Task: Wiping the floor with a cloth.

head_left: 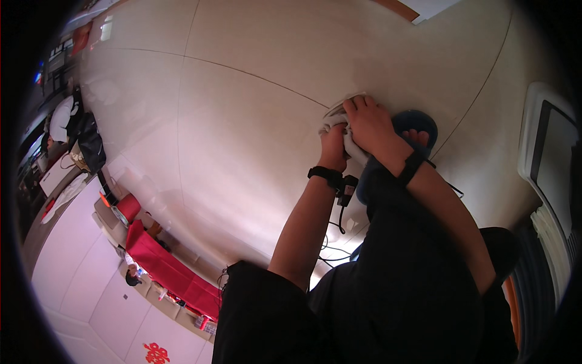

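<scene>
Both my hands are together just above the floor, on a pale grey-white thing (331,123) that looks like a soft shoe with a light rim at its far end. My left hand (333,145) grips its near left side, thumb pressed on top. My right hand (371,124) lies over its right side with the fingers curled on its far part. Much of the thing is hidden under my hands, so its exact kind is unclear. Right beside my right hand is a dark blue slipper (427,123) with bare toes (416,136) in it. Black bands circle both wrists.
A small black device (347,189) with a cable hangs by my left wrist. Loose black cables (333,250) lie near my legs. Pale tiles (242,121) cover the floor. A white-framed panel (539,139) stands at right; a red-covered table (173,270) and a person (63,118) are at left.
</scene>
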`<action>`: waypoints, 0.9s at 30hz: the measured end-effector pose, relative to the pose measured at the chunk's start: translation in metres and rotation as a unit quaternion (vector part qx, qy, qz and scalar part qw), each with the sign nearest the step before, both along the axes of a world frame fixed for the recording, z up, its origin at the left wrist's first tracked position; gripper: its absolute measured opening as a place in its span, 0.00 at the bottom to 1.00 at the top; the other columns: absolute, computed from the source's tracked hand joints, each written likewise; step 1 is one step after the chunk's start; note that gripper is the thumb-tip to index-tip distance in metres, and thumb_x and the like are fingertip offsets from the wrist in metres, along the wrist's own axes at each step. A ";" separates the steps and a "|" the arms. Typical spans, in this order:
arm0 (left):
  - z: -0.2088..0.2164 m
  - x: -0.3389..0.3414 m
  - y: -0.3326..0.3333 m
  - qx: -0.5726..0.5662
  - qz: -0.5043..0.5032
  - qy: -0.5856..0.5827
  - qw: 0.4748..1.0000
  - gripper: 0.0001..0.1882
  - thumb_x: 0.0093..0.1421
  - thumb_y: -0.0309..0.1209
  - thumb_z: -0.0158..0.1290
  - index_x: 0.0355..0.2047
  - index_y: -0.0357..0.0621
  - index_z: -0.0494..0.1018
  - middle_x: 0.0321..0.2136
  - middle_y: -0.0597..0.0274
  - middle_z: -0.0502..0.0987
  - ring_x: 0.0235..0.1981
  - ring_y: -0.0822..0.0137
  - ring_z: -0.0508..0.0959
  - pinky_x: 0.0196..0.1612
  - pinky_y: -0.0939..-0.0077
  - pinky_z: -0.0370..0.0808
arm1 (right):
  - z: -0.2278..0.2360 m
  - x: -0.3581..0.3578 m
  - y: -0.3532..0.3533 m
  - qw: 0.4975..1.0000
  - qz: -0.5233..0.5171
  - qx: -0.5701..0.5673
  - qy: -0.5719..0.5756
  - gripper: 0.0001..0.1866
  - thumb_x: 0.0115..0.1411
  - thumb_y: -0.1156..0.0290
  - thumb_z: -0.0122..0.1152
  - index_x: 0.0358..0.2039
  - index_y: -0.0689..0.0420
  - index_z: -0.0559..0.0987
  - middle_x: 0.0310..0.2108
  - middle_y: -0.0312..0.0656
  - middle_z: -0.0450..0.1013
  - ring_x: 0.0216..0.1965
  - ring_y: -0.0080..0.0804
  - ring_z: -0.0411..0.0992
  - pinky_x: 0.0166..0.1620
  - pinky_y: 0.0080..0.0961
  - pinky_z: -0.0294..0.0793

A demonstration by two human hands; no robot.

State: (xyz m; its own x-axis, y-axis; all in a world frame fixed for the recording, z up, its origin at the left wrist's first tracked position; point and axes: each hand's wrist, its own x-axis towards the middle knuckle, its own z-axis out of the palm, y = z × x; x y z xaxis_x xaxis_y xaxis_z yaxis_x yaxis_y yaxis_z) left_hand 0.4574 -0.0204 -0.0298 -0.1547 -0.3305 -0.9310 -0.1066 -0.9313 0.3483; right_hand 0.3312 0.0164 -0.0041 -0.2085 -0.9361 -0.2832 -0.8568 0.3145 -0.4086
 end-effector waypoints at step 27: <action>0.034 -0.033 -0.133 -0.191 -0.648 -0.218 0.704 0.27 0.42 0.41 0.57 0.40 0.35 0.79 0.38 0.45 0.82 0.41 0.53 0.81 0.44 0.65 0.76 | 0.003 0.016 0.008 0.986 -0.048 0.119 -0.107 0.27 0.55 0.68 0.61 0.53 0.58 0.62 0.47 0.54 0.68 0.39 0.52 0.77 0.40 0.44 0.79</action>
State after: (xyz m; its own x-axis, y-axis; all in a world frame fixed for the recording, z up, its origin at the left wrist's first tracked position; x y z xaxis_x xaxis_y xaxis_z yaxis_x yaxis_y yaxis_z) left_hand 0.4242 -0.1537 0.0039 -0.2840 -0.4132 -0.8652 -0.9553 0.1995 0.2183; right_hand 0.3472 0.0240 -0.0006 -0.2052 -0.8165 -0.5396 -0.7203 0.4992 -0.4815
